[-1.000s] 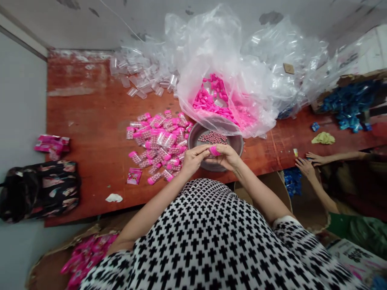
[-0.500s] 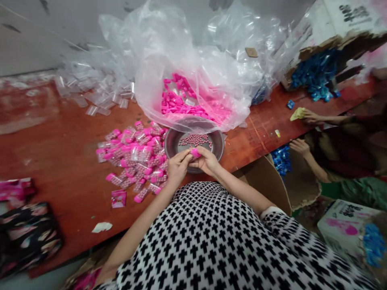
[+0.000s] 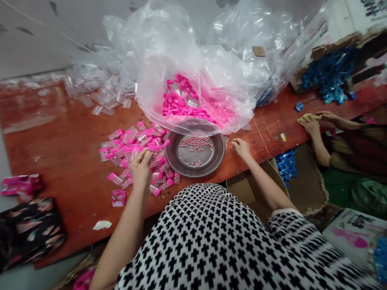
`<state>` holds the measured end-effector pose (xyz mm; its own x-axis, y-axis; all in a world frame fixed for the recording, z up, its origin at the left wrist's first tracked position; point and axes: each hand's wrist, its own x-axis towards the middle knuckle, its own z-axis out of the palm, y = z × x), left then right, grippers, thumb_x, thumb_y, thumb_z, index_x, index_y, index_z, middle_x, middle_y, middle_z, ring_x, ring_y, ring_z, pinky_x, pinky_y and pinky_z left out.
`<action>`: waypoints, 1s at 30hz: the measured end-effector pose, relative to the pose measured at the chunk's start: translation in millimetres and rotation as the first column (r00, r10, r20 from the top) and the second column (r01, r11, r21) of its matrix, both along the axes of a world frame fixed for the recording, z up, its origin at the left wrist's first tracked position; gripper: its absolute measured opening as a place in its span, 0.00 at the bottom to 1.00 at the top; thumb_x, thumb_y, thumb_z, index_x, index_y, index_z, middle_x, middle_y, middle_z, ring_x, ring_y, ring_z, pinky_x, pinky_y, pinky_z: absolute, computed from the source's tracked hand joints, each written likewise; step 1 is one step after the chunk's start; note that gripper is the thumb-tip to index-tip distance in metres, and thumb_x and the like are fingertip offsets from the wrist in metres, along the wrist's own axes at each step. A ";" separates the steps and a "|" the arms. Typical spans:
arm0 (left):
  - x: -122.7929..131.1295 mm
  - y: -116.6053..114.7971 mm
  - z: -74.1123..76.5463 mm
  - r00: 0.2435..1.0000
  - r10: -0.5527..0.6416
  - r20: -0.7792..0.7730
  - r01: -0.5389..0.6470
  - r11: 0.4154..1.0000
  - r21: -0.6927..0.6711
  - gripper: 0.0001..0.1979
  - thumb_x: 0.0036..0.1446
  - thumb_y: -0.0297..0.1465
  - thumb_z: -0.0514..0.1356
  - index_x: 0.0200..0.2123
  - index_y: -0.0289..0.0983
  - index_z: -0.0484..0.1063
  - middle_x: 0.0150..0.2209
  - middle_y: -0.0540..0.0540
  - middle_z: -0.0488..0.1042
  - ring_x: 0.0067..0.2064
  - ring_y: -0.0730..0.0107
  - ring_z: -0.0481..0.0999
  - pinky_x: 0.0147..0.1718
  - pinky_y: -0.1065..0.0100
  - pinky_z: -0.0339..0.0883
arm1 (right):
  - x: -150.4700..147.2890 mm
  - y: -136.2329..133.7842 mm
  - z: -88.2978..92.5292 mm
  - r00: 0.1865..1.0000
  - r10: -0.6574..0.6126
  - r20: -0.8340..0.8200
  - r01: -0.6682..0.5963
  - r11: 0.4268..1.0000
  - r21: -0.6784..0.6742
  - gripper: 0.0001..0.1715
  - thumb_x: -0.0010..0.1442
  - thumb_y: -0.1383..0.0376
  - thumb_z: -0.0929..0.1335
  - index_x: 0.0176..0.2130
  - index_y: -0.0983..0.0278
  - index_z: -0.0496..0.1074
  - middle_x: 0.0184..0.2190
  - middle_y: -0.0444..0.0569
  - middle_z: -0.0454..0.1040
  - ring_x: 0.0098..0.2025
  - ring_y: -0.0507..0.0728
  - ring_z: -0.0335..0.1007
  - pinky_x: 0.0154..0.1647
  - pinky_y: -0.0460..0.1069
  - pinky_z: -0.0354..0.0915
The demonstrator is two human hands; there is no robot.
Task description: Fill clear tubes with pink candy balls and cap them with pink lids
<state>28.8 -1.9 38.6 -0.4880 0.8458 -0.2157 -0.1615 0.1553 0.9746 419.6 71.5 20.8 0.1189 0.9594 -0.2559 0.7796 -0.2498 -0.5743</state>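
Bead-filled tubes [image 3: 159, 164] lie left of the metal bowl [image 3: 208, 161], likely for easy reach. Above them, the left hand [image 3: 141, 167] pinches a slim pink piece [image 3: 160, 146]; whether the right hand [image 3: 242, 149] grips anything is unclear.

1. A gray wall [image 3: 99, 18], marked by dark patches, rises behind a long reddish-brown wooden worktable [image 3: 63, 169].
2. A thin pale cord [image 3: 68, 38] slants down the wall at upper left.
3. Whitish scuffs [image 3: 34, 123] streak the worktable's far left portion; muted light leaves a soft sheen across its surface.
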 end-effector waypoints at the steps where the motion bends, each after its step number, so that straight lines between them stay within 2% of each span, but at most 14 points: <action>1: -4.2 1.0 -0.8 0.999 0.048 0.016 -0.049 0.999 0.005 0.12 0.46 0.37 0.67 0.36 0.44 0.77 0.31 0.57 0.78 0.40 0.67 0.75 0.44 0.62 0.69 | 5.5 7.1 -8.3 0.995 0.033 0.098 -0.031 0.999 -0.028 0.14 0.58 0.63 0.63 0.40 0.66 0.74 0.36 0.52 0.77 0.39 0.56 0.72 0.45 0.51 0.64; 3: -0.6 0.9 3.5 0.991 0.115 0.071 -0.114 0.993 -0.014 0.11 0.42 0.36 0.69 0.33 0.43 0.77 0.29 0.56 0.77 0.38 0.66 0.76 0.41 0.62 0.70 | 6.4 20.7 -21.5 0.980 0.091 0.175 -0.079 0.994 -0.076 0.16 0.58 0.65 0.63 0.43 0.67 0.74 0.43 0.56 0.75 0.45 0.58 0.71 0.48 0.52 0.62; 7: 34.1 2.0 18.3 0.977 0.022 0.214 0.000 0.995 -0.103 0.16 0.40 0.38 0.69 0.34 0.38 0.77 0.29 0.50 0.78 0.30 0.72 0.76 0.35 0.66 0.70 | -8.0 34.1 -29.0 0.967 0.115 0.229 -0.087 0.988 -0.127 0.17 0.58 0.64 0.63 0.45 0.68 0.73 0.45 0.62 0.74 0.48 0.62 0.69 0.48 0.55 0.61; 10: 61.2 7.0 20.9 0.958 -0.003 0.288 0.029 0.996 -0.086 0.20 0.40 0.39 0.68 0.38 0.36 0.76 0.30 0.47 0.78 0.30 0.73 0.76 0.35 0.67 0.70 | -17.9 23.2 -11.9 0.984 0.037 0.174 -0.023 0.996 -0.086 0.16 0.58 0.59 0.64 0.38 0.67 0.75 0.38 0.60 0.75 0.44 0.63 0.70 0.48 0.58 0.61; 12: 77.7 8.9 20.3 0.953 -0.031 0.303 0.054 0.996 -0.070 0.21 0.42 0.40 0.68 0.39 0.36 0.76 0.33 0.45 0.79 0.32 0.71 0.77 0.37 0.66 0.70 | -30.8 6.7 10.0 0.995 0.007 -0.096 -0.010 1.000 -0.030 0.18 0.57 0.54 0.65 0.35 0.66 0.75 0.35 0.57 0.76 0.42 0.62 0.70 0.47 0.59 0.63; 13: 85.8 9.2 20.1 0.951 -0.051 0.304 0.072 0.996 -0.060 0.21 0.42 0.40 0.67 0.40 0.36 0.76 0.35 0.44 0.79 0.34 0.70 0.77 0.39 0.65 0.70 | -40.8 -2.4 22.2 0.947 0.036 -0.321 -0.055 0.997 -0.050 0.20 0.56 0.52 0.65 0.35 0.66 0.74 0.35 0.55 0.76 0.41 0.60 0.71 0.45 0.57 0.65; 14: 93.7 9.1 20.2 0.952 -0.073 0.299 0.092 0.995 -0.049 0.21 0.43 0.41 0.67 0.40 0.36 0.76 0.38 0.43 0.79 0.36 0.68 0.77 0.41 0.65 0.70 | -53.0 -10.9 33.9 0.833 0.043 -0.552 -0.121 0.987 -0.106 0.22 0.53 0.50 0.67 0.37 0.65 0.74 0.37 0.54 0.76 0.40 0.60 0.71 0.43 0.56 0.67; 15: 101.2 8.9 20.9 0.953 -0.101 0.284 0.117 0.992 -0.039 0.21 0.44 0.41 0.66 0.41 0.36 0.76 0.39 0.43 0.79 0.39 0.67 0.77 0.43 0.64 0.69 | -66.6 -17.9 44.3 0.677 0.027 -0.736 -0.216 0.963 -0.164 0.24 0.50 0.49 0.69 0.41 0.63 0.73 0.42 0.52 0.75 0.43 0.59 0.71 0.43 0.55 0.68; 17: 113.2 8.0 23.8 0.954 -0.184 0.235 0.194 0.981 -0.020 0.20 0.45 0.40 0.65 0.41 0.37 0.77 0.42 0.43 0.78 0.43 0.64 0.76 0.46 0.62 0.68 | -93.1 -26.1 60.0 0.403 -0.074 -0.912 -0.362 0.903 -0.233 0.27 0.48 0.48 0.70 0.44 0.61 0.71 0.46 0.51 0.73 0.45 0.58 0.70 0.43 0.55 0.70; 19: 119.9 6.5 28.1 0.943 -0.287 0.166 0.292 0.957 -0.001 0.18 0.47 0.40 0.64 0.40 0.37 0.77 0.43 0.43 0.78 0.46 0.61 0.75 0.49 0.60 0.66 | -112.3 -27.8 68.8 0.245 -0.204 -0.948 -0.434 0.851 -0.296 0.27 0.48 0.48 0.71 0.42 0.62 0.71 0.42 0.50 0.75 0.43 0.57 0.71 0.41 0.55 0.71; 21: 121.2 4.2 31.9 0.929 -0.356 0.102 0.357 0.934 0.014 0.16 0.48 0.39 0.64 0.39 0.38 0.78 0.45 0.44 0.77 0.49 0.60 0.74 0.52 0.59 0.64 | -122.1 -27.1 72.9 0.172 -0.336 -0.926 -0.473 0.796 -0.377 0.24 0.48 0.50 0.72 0.40 0.63 0.72 0.37 0.49 0.76 0.40 0.57 0.72 0.40 0.56 0.72; 24: 118.0 -1.6 34.6 0.932 -0.360 0.041 0.359 0.933 0.027 0.15 0.48 0.39 0.63 0.38 0.38 0.78 0.45 0.44 0.77 0.51 0.59 0.73 0.54 0.58 0.62 | -127.4 -28.4 74.8 0.136 -0.496 -0.858 -0.493 0.717 -0.493 0.19 0.47 0.57 0.73 0.37 0.64 0.72 0.33 0.47 0.77 0.37 0.56 0.73 0.42 0.57 0.72; 25: 116.9 -4.0 34.9 0.935 -0.354 0.031 0.354 0.935 0.031 0.15 0.49 0.39 0.63 0.38 0.38 0.78 0.45 0.43 0.77 0.50 0.60 0.73 0.54 0.58 0.62 | -129.0 -30.0 75.0 0.136 -0.521 -0.843 -0.475 0.712 -0.517 0.16 0.47 0.60 0.73 0.36 0.65 0.73 0.31 0.47 0.77 0.36 0.55 0.73 0.43 0.57 0.72; 30: 113.7 -12.7 36.7 0.943 -0.320 -0.090 0.324 0.945 0.039 0.14 0.52 0.38 0.61 0.39 0.39 0.78 0.44 0.44 0.77 0.49 0.61 0.74 0.53 0.58 0.63 | -144.5 -40.2 71.9 0.113 -0.549 -0.828 -0.325 0.768 -0.553 0.07 0.47 0.65 0.70 0.31 0.65 0.73 0.25 0.44 0.76 0.31 0.53 0.72 0.46 0.56 0.71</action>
<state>142.5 -14.6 75.4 -0.2019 0.9697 -0.1374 -0.0312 0.1339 0.9905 275.2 31.3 92.7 -0.5383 0.5864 -0.6053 -0.3702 -0.8098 -0.4552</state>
